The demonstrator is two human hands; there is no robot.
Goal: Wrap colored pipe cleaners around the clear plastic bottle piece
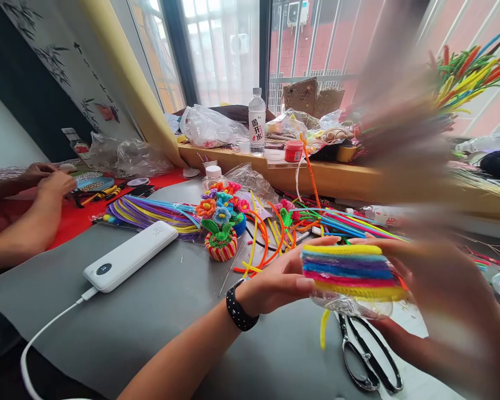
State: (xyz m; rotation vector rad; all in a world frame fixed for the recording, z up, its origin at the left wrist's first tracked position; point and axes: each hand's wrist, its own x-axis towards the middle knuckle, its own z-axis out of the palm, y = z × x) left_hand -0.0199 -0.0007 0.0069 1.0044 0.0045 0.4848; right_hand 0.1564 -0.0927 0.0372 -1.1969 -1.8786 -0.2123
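Observation:
A clear plastic container (pixel 337 305), wrapped in bands of yellow, light blue, purple, blue and pink pipe cleaners, is held up over the table's front right. My left hand (pixel 281 278), with a black dotted band on its wrist, grips its left side, thumb in front. My right hand (pixel 404 258) is closed around its right side, partly hidden by a blur. Below the container lie black-handled scissors (pixel 364 355) and a yellow pipe cleaner piece (pixel 324 330). Left of my left hand stands a small striped pot (pixel 220 247) of pipe cleaner flowers (pixel 223 205).
A white power bank (pixel 131 255) with a cable lies left. Pipe cleaner bundles (pixel 150 214) lie behind it. A co-worker's hands (pixel 52 180) are at far left. A water bottle (pixel 257 122) stands on the sill. A large skin-toned blur (pixel 420 139) covers the right; its source is unclear.

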